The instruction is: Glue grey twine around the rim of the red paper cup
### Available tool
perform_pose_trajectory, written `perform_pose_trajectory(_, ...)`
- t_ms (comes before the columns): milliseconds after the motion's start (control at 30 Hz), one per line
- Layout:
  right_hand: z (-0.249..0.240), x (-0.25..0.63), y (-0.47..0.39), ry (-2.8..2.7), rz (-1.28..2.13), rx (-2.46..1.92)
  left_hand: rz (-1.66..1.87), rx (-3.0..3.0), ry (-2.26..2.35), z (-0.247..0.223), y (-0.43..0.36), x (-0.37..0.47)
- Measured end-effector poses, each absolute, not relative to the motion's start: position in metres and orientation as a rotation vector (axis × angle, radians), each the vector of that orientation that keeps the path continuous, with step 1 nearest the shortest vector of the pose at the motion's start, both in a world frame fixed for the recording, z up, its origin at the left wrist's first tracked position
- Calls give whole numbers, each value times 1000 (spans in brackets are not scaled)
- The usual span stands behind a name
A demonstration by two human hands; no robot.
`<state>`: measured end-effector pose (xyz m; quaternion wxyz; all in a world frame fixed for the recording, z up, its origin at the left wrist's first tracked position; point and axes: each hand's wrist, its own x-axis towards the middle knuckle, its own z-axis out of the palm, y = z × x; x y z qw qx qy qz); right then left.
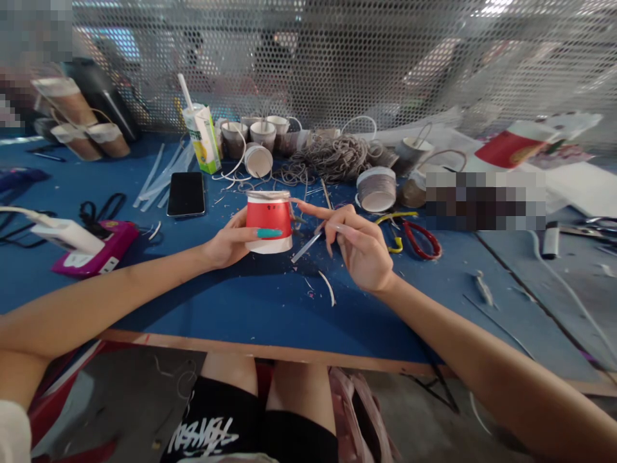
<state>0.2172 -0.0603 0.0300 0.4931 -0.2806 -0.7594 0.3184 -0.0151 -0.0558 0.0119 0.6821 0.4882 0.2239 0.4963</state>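
My left hand (229,241) is wrapped round a red and white paper cup (268,217), holding it just above the blue table with its narrower end up. Grey cord (268,195) runs round the cup's top edge. At the cup's right side is my right hand (359,243), its index finger stretched to the cord at the rim. The other fingers of that hand are curled on a thin translucent stick (307,247), which points down and left. Below the cup, a curved white scrap (326,288) lies on the table (270,308).
Behind the cup lie a heap of grey cord (335,154) and several cord-wrapped cups (376,190). A phone (186,193), a drink carton (203,138) and a purple power strip (99,247) are leftward. Red-and-yellow-handled scissors or pliers (421,240) lie right. Perforated metal (308,64) stands behind.
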Motion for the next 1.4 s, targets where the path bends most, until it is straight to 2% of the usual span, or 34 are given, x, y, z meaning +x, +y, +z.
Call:
perform_pose_trajectory(200, 30, 213, -58, -1561, 761, -554, 1065, 1103, 523, 12, -55, -17)
perform_pose_trajectory(467, 34, 215, -70, -1931, 834, -496, 1066, 1177, 567, 7, -52, -17)
perform_pose_trajectory(700, 31, 214, -66, -1652, 736, -484, 1068, 1243, 569, 3, -48, -20)
perform_pose_trajectory(1000, 35, 217, -67, -1702, 696, -612, 1148, 1195, 564, 4, -45, -19)
perform_pose_trajectory(1100, 43, 222, -56, -1713, 581, -827, 1188, 1174, 591, 5, -42, -19)
perform_pose_trajectory(1233, 49, 230, -39, -1864, 185, -1556, 1219, 1135, 593, 9, -40, -16)
perform_pose_trajectory(1300, 47, 235, -33, -1919, 168, -1802, 1220, 1129, 573, 12, -40, -15)
perform_pose_trajectory(1400, 38, 246, -28, -1979, 248, -1832, 1236, 1093, 527, 15, -39, -13)
